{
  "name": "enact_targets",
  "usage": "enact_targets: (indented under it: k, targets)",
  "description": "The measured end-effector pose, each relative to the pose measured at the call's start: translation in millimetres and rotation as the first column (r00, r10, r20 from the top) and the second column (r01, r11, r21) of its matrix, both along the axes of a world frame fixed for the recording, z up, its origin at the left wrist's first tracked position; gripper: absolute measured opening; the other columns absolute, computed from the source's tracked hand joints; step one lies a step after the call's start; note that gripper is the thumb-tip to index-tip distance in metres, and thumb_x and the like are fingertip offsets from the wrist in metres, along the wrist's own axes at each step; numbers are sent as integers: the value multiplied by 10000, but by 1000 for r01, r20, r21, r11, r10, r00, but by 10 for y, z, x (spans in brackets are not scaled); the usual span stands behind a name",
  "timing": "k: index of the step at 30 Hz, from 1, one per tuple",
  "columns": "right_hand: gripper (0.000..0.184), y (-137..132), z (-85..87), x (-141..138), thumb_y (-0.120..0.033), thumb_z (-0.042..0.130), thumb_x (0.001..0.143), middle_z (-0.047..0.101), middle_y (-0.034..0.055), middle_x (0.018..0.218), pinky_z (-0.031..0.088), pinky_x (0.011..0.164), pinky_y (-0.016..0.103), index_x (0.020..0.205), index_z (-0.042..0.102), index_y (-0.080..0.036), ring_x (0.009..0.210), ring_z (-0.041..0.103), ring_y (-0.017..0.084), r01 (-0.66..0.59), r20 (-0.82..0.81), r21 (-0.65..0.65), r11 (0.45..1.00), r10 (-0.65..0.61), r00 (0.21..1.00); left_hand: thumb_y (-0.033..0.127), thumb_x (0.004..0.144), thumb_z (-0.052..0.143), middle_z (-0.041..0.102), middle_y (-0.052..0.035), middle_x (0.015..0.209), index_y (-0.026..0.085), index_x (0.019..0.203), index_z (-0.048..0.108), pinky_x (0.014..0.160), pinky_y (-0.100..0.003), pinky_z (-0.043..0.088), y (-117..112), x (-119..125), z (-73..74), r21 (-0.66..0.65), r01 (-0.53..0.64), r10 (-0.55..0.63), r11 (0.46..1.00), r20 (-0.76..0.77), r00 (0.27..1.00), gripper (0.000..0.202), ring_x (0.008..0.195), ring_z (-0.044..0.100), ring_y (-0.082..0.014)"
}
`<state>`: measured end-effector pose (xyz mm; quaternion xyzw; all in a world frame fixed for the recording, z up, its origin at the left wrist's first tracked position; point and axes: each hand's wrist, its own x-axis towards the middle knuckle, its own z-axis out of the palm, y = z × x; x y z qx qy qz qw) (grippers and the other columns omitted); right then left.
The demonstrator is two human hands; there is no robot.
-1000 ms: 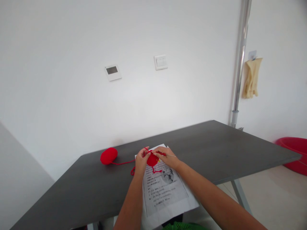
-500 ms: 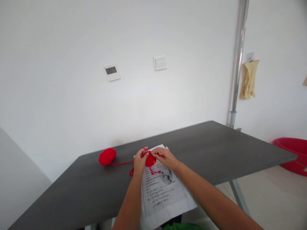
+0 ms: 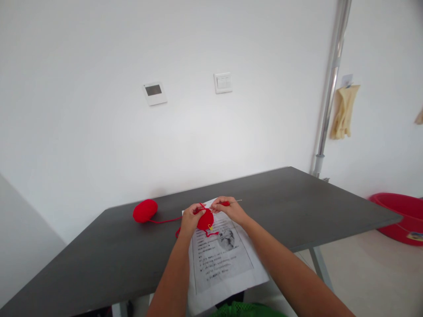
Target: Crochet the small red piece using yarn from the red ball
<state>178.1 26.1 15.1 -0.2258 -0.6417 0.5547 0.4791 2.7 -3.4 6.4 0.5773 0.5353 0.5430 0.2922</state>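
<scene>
My left hand [image 3: 189, 219] is closed on a small red crocheted piece [image 3: 205, 219] held just above a printed paper sheet [image 3: 221, 257]. A tiny yellow marker hangs from the piece. My right hand [image 3: 228, 208] pinches a crochet hook [image 3: 230, 203] with a red grip, its metal end pointing right. A red yarn strand runs left from the piece to a red yarn ball [image 3: 145, 211] lying on the dark grey table [image 3: 297, 202].
A red basin [image 3: 398, 215] sits on the floor at the right. Yellow rubber gloves [image 3: 344, 112] hang on the wall beside a metal pole [image 3: 328, 92]. Something green [image 3: 244, 311] shows below the table's near edge. A wall switch [image 3: 223, 82] and a small panel are on the white wall.
My right hand has lifted and tilted the hook so its metal end sits higher. The red piece has turned a little, and the yellow marker now shows. The camera view has shifted slightly.
</scene>
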Motion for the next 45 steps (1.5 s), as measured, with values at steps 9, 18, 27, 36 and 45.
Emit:
enact_targets:
  k: [9, 18, 27, 36, 45]
  targets:
    - [225, -21, 122, 136, -346, 707, 653, 650, 19, 605, 495, 634, 272, 703, 677, -129, 603, 617, 135, -85, 74, 44, 995, 82, 994, 209, 563, 662, 688, -49, 736, 147, 750, 694, 625, -266, 443, -27, -7, 21, -64, 82, -77, 995, 77, 994, 199, 671, 603, -180]
    - [257, -26, 188, 226, -360, 723, 640, 664, 35, 619, 506, 648, 286, 703, 684, -114, 615, 639, 149, -132, 51, -31, 991, 133, 990, 230, 541, 702, 687, -54, 743, 144, 690, 686, 614, -260, 443, -86, 8, 70, -120, 135, -115, 983, 166, 979, 174, 657, 595, -171]
    - [266, -1, 114, 159, -369, 716, 645, 697, 58, 712, 518, 717, 327, 736, 669, -123, 675, 657, 168, -171, -55, -127, 977, 165, 985, 272, 524, 757, 678, -54, 699, 126, 809, 689, 595, -261, 432, -97, -2, 48, -199, 251, -157, 947, 394, 906, 327, 594, 590, -150]
    - [266, -39, 120, 110, -380, 688, 683, 673, 39, 700, 491, 690, 289, 771, 675, -130, 682, 632, 147, -119, -1, -6, 993, 119, 993, 226, 505, 773, 689, -63, 702, 118, 818, 688, 621, -262, 449, -126, 30, 100, -196, 294, -165, 936, 493, 854, 343, 612, 610, -154]
    - [190, -60, 44, 28, -347, 613, 776, 680, 42, 809, 476, 763, 301, 813, 693, -178, 787, 617, 166, 28, 60, 319, 947, -50, 997, 197, 523, 773, 699, -116, 848, 100, 900, 683, 730, -303, 470, -144, 2, 124, -193, 360, -203, 913, 550, 810, 400, 715, 637, -180]
